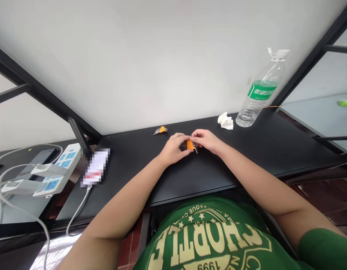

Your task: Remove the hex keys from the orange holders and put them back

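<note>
Presently, head view: the left hand (175,148) grasps a hex key set (190,144) with an orange holder, fingers along the upper side, thumb along the lower. The right hand (208,140) meets it at the upper right, thumb and forefinger bent in at the holder's edge; whether they pinch a single key or only steady the set, cannot tell.

Position: held set lies between the two hands, over the middle of the black tabletop (125,161), near the front edge. Dark shafts show left of the holder, bent ends right of it.

Progress, as judged: handling under way, not concluded. Several keys sit in the holder; a full count is not possible, fingers cover part. No key is seen fully separated from it.

Second key set (162,129), also orange-held, rests near the wall, well apart from both hands, its keys grouped in the holder.

Surroundings: crumpled tissue (225,121) just beside the upright water bottle (258,93), right; power strip (61,172), far left.
</note>
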Tool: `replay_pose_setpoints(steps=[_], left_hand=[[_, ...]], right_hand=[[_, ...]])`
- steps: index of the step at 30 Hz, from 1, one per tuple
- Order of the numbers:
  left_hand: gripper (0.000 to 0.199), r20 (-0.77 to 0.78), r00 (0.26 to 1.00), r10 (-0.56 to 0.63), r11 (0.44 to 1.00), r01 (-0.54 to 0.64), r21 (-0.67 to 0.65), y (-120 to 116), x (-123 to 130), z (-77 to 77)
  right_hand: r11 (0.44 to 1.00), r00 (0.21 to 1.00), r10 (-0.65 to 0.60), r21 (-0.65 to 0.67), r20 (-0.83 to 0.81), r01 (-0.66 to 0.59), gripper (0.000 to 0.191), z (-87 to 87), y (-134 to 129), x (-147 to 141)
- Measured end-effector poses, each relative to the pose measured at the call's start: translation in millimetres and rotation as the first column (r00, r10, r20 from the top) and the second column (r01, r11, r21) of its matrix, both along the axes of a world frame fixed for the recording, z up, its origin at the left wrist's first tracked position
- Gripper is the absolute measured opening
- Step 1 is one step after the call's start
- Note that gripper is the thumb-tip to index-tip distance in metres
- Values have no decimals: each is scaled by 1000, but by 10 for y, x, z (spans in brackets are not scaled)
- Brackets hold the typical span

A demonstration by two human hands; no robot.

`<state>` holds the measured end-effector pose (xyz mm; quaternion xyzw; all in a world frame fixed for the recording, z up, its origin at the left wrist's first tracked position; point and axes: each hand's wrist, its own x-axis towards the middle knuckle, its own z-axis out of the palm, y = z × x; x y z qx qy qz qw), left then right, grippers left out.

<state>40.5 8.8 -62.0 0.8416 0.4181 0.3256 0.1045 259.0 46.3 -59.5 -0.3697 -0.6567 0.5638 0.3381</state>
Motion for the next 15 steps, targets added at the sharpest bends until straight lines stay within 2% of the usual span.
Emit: replay_pose_setpoints(steps=[3, 5, 8, 11, 12, 14, 15], left_hand=[[49, -62, 998, -4, 1000, 2, -25, 17, 2, -16], [51, -101, 995, -3, 999, -1, -43, 19, 11, -35], [59, -146, 989, -18, 999, 10, -53, 24, 2, -46], [62, -131, 990, -53, 999, 54, 3, 102, -117, -20], [58, -106, 994, -31, 999, 34, 23, 154, -188, -3], [43, -28, 980, 199, 980, -198, 36, 295, -363, 40], [41, -28, 943, 331, 944, -331, 10, 377, -456, 63]], right_hand=[[990, 995, 96, -110, 23, -93, 40, -14, 0, -41], [994, 992, 74, -86, 101, -65, 35, -16, -14, -74], [997, 955, -25, 76, 295, 2, 24, -25, -11, -103], [962, 882, -145, 271, 449, 20, 18, -45, 70, -72], [948, 857, -191, 318, 479, 34, 19, -53, 119, -44], [925, 803, -277, 373, 528, 73, 22, -71, 240, 35], [925, 773, -299, 370, 559, 90, 24, -79, 305, 82]])
